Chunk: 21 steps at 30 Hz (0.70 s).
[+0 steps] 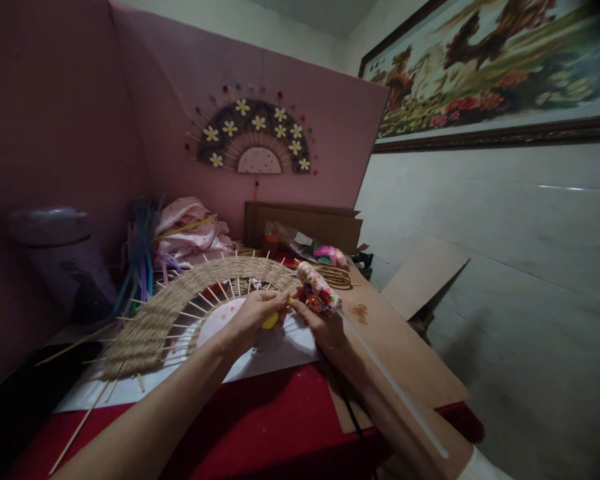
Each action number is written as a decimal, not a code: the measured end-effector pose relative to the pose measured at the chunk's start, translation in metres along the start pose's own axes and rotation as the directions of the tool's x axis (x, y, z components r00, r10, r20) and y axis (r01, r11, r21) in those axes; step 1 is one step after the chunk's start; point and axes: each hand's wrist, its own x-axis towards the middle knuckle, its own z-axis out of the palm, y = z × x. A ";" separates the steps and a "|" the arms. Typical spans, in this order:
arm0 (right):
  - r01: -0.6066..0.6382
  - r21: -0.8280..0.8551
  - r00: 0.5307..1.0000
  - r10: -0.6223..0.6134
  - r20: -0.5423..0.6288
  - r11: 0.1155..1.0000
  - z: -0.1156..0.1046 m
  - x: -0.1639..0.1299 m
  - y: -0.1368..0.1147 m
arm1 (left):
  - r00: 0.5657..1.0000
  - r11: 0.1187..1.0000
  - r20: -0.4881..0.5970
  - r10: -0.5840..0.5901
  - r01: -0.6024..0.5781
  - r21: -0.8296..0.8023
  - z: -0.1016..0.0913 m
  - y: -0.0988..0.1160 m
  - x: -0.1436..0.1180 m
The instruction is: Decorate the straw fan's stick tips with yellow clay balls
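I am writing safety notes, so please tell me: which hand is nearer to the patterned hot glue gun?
Right. The right hand holds the patterned hot glue gun from below; the left hand is to its left, slightly lower.

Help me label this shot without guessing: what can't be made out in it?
Head view, hidden: the full shape of the yellow piece, covered by the left hand.
Head view, hidden: the glue gun's grip, behind the right hand.
Head view, hidden: the right end of the woven arch, behind the hands and glue gun.
Head view, cut off: the framed picture, by the top and right edges.
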 end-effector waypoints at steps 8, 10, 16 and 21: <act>-0.096 0.010 0.994 0.096 -0.048 0.995 0.002 -0.002 -0.009 | 0.998 0.973 -0.065 0.010 -0.024 -0.227 0.004 0.001 -0.006; -0.122 0.023 0.992 0.122 -0.021 0.992 0.002 -0.002 -0.009 | 0.998 0.977 -0.041 0.038 -0.046 -0.209 0.005 -0.002 -0.005; -0.090 -0.012 0.995 0.090 -0.043 0.996 0.000 -0.001 -0.003 | 0.993 0.969 -0.067 0.094 -0.107 -0.223 0.001 -0.012 -0.002; -0.049 -0.030 0.999 0.049 -0.015 0.998 -0.001 -0.001 -0.001 | 0.989 0.977 -0.095 0.114 -0.129 -0.168 -0.003 -0.014 0.000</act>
